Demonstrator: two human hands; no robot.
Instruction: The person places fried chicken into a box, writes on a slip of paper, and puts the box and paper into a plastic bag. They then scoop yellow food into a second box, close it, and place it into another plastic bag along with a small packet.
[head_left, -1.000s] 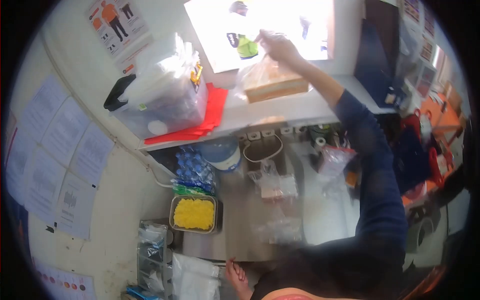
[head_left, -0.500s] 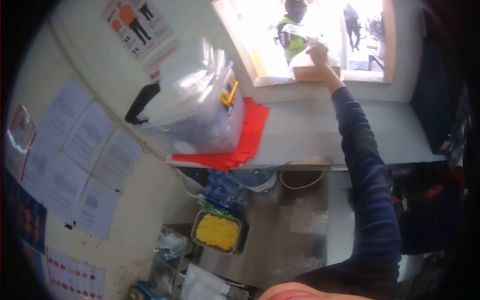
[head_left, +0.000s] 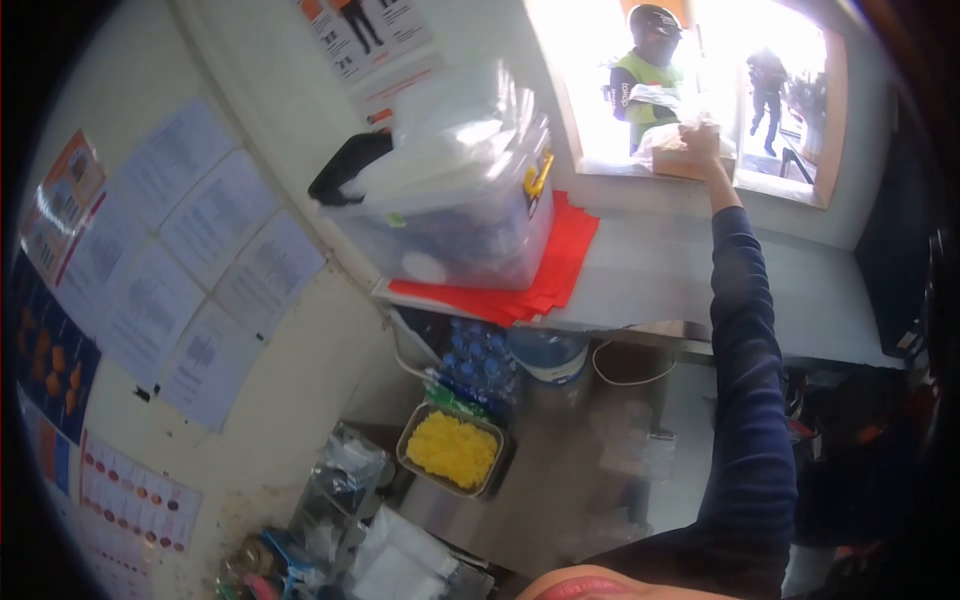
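Note:
My right arm stretches to the window, and my right hand [head_left: 701, 146] is closed on the gathered top of a whitish plastic bag [head_left: 661, 137]. A light brown box-like shape [head_left: 690, 163] shows low in the bag, at the sill of the window opening [head_left: 600, 167]. Glare blurs the bag and my fingers. Just outside stands a person in a dark helmet and yellow-green vest [head_left: 654, 70], with something pale and flat [head_left: 656, 96] in front of the chest. My left hand is out of view.
A clear plastic tub [head_left: 460, 235] stands on red sheets [head_left: 570, 255] on the grey counter [head_left: 650, 260]. Below are bottles with blue caps [head_left: 480, 355], a large water bottle [head_left: 548, 350] and a metal tray of yellow food [head_left: 453, 448]. Another person [head_left: 767, 90] is farther outside.
My view has turned, so the window and tub appear farther right. My right hand sits lower, nearer the box, still gripping the bag. The helmeted person faces the window more.

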